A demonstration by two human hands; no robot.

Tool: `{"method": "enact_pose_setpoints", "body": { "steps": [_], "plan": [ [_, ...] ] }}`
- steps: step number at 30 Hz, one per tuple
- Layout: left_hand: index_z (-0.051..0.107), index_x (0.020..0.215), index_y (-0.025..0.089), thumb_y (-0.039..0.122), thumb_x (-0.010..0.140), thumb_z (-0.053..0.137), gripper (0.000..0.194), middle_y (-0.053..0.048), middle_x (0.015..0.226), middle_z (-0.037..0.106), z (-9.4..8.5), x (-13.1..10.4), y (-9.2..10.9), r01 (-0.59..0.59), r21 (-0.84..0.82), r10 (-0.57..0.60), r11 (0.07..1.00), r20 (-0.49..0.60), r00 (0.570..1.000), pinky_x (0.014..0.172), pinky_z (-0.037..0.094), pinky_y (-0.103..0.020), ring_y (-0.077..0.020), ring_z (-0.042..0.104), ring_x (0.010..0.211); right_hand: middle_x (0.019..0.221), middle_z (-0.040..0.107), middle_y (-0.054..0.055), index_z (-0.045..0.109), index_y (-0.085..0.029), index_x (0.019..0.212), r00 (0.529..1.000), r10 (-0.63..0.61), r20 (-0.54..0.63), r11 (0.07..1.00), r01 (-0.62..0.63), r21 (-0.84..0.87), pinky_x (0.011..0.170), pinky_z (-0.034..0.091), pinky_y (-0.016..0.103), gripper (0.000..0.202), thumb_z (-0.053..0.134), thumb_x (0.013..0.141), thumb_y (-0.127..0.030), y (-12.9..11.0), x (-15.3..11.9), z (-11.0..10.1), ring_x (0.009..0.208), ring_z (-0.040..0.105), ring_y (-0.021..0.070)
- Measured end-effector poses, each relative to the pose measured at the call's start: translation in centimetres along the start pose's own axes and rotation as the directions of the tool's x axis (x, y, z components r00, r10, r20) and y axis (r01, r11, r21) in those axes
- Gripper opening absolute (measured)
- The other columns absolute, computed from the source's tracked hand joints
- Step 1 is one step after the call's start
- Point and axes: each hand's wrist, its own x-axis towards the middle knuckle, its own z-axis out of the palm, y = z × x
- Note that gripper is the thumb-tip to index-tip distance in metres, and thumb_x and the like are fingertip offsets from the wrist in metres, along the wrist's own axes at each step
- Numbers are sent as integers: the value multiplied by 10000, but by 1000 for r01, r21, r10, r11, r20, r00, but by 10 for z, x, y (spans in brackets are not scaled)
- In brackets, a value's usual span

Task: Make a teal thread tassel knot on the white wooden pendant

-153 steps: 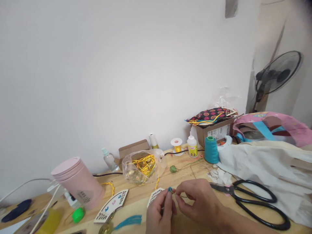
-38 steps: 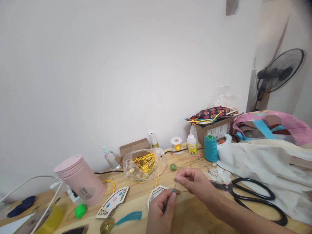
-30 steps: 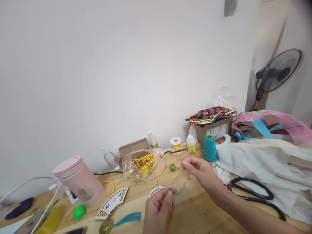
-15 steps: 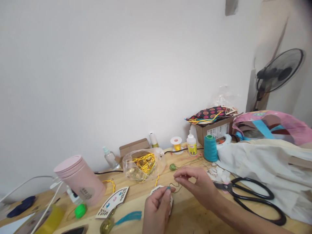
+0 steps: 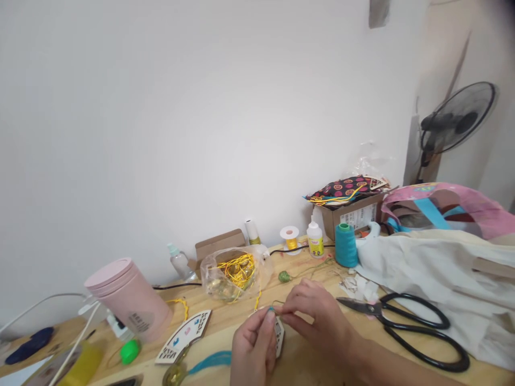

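Note:
My left hand [image 5: 252, 346] is closed in a pinch, with a small bit of teal thread [image 5: 271, 309] showing at its fingertips. Right beside it, the fingers of my right hand [image 5: 316, 316] are pinched on a thin olive-green cord [image 5: 278, 302] that meets the teal bit. Beneath and behind my hands lies a white cut-out ornament [image 5: 279, 336], partly hidden, with a yellow cord [image 5: 258, 300] at its top. To the left rest a fan-shaped ornament [image 5: 184, 338] and a teal tassel [image 5: 211, 361]. Black-handled scissors [image 5: 378, 309] lie right of my right hand.
Behind my hands stand a plastic bag of yellow cords [image 5: 237, 271], a green thread ball [image 5: 284, 276], a glue bottle [image 5: 315, 239] and a teal thread cone [image 5: 346, 246]. A pink canister [image 5: 129, 300] stands left. White cloth [image 5: 434, 279] covers the right side.
My right hand has moved left and down, bringing its pinched fingers up against my left fingertips. The olive cord's loose loop between the hands has become smaller.

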Motion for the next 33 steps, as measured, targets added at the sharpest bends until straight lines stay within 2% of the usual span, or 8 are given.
{"method": "enact_pose_setpoints", "body": {
  "steps": [5,11,14,17,21,24,29,33],
  "plan": [
    [616,775,117,510,540,678,462,128,355,220,-2,1,-1,-10,-9,10,1000,-21,1000,326,95,-147,-7,135,325,630,627,18,655,-216,688,995,-9,99,998,14,-55,597,337,267,193,521,804,-291,7,3,-4,624,509,141],
    [626,818,106,524,524,679,514,127,376,222,-5,3,0,-32,-11,31,999,-77,997,331,107,-138,-7,139,340,621,632,15,659,-216,645,979,54,195,989,-25,-149,595,317,266,145,571,759,-226,8,5,-8,623,506,146],
    [628,809,107,547,516,669,530,125,378,219,-4,4,0,-41,24,42,999,-79,996,334,100,-146,-12,137,342,625,635,16,664,-213,643,981,76,179,994,-61,-87,620,327,271,142,569,748,-217,7,7,-11,620,506,147],
    [637,756,111,563,533,648,505,115,380,221,-1,1,-2,-86,109,94,990,-70,993,348,103,-161,-20,146,349,658,642,18,682,-202,695,971,175,160,974,-194,114,651,350,266,176,543,768,-282,4,9,-14,646,525,148],
    [652,652,126,537,563,640,421,82,405,261,7,-6,-5,-161,265,168,951,-3,986,373,99,-189,-37,189,377,652,594,19,685,-161,658,918,299,262,817,-388,427,585,358,239,368,453,806,-405,-2,11,-13,628,512,136],
    [651,615,126,537,576,628,413,71,410,276,10,-9,-6,-156,327,138,932,77,987,383,101,-199,-43,208,384,612,530,-4,669,-141,634,874,353,334,649,-486,585,515,335,217,305,556,734,-407,-4,10,-10,553,463,105],
    [635,661,110,557,588,607,453,77,390,302,4,-3,-7,-113,311,92,944,81,992,391,148,-189,-41,248,374,604,523,-15,639,-142,599,898,346,272,550,-429,717,569,356,212,204,619,706,-314,-2,10,-11,598,468,98],
    [628,688,106,534,590,623,439,72,394,342,-3,2,-8,-73,271,55,960,75,996,379,171,-180,-43,281,376,597,542,-26,605,-149,635,862,414,292,435,-470,768,575,358,214,147,654,664,-285,-7,14,-15,589,474,96]
  ]
}}
